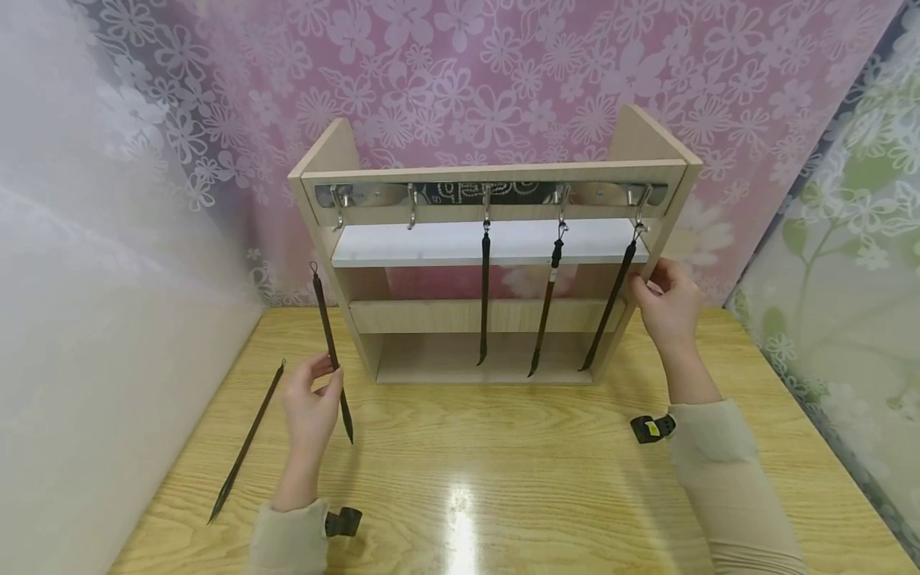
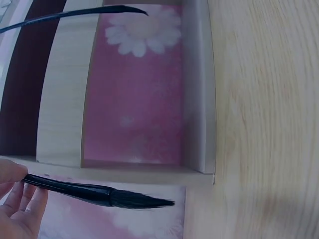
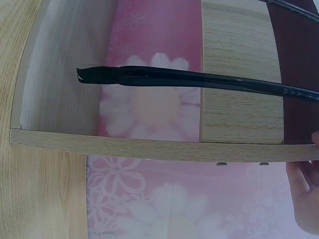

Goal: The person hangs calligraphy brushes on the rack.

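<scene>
The dark brush (image 1: 326, 319) I hold stands nearly upright, tilted a little, between the thumb and fingers of my left hand (image 1: 311, 399). I pinch it about midway along the handle: its loop rises well above my fingertips, and its bristles (image 2: 142, 199) point down below them. It is just outside the left side of the wooden rack (image 1: 417, 317), apart from the hooks (image 1: 413, 206).

To the left of that hand, a second brush (image 1: 247, 439) lies slantwise on the table (image 1: 503, 447), its loop end away from me and its bristles towards me.

My right hand (image 1: 670, 307) grips the edge of the rack's right side panel (image 3: 149, 147), thumb and fingers curled about it. Near my thumb, on the inner side, the rightmost hanging brush (image 1: 611, 303) slants down from the fifth hook. A brush with a brownish handle (image 1: 548, 303) hangs from the fourth, and a straight dark one (image 1: 485, 295) from the middle hook, all with bristles downward.

The hooks sit on a shiny metal strip (image 1: 377, 194) along the rack's top board. Behind the rack is a pink flowered backdrop (image 1: 460, 80).
</scene>
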